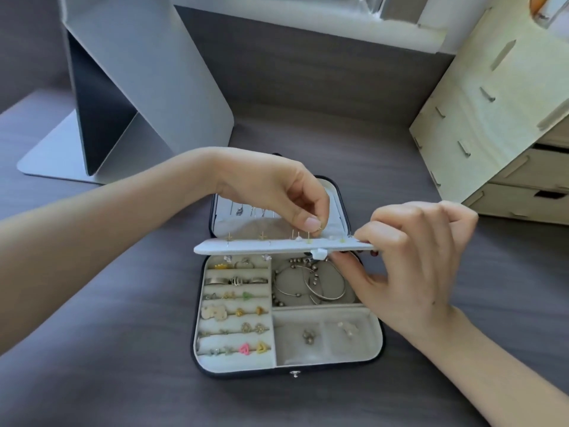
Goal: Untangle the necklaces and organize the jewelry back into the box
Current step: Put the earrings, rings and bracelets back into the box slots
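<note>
Now left hand (277, 186) in pinch on earring (318, 228), right hand (409, 251) around panel (261, 246).

We saw bare tabletop (123, 349) open on both sides of the box (289, 369) and along its front edge. Over the hinge a padded panel (261, 246) lay level, roofing the way into the lid (340, 208). The right grip (409, 257) held its right end and overhung the bangle compartment (291, 283). The left grip (277, 192), pinching an earring (317, 227), hung just above the panel. The ring rows (234, 320) and two small front compartments (292, 346) lay open from above. A folded stand (138, 87) walled the far left, wooden drawers (508, 118) the far right.
</note>
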A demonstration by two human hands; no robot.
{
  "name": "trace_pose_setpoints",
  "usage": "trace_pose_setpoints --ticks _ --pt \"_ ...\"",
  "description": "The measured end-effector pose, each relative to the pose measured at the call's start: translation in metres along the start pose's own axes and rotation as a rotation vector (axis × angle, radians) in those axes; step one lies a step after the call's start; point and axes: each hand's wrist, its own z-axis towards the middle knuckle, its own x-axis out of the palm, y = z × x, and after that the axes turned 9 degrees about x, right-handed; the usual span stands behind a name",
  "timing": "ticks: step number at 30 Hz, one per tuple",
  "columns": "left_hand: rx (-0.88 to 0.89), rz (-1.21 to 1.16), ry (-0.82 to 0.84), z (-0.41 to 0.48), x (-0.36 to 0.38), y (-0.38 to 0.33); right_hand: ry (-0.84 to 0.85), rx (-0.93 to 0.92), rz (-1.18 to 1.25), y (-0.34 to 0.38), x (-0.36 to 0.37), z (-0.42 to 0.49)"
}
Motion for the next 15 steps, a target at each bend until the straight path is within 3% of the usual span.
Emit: trace_pose_setpoints --ticks 15 --pt "-0.007 0.033 -0.012 -0.0007 0.0010 -0.0025 0.010 0.002 0.009 0.0005 -0.0011 0.0003"
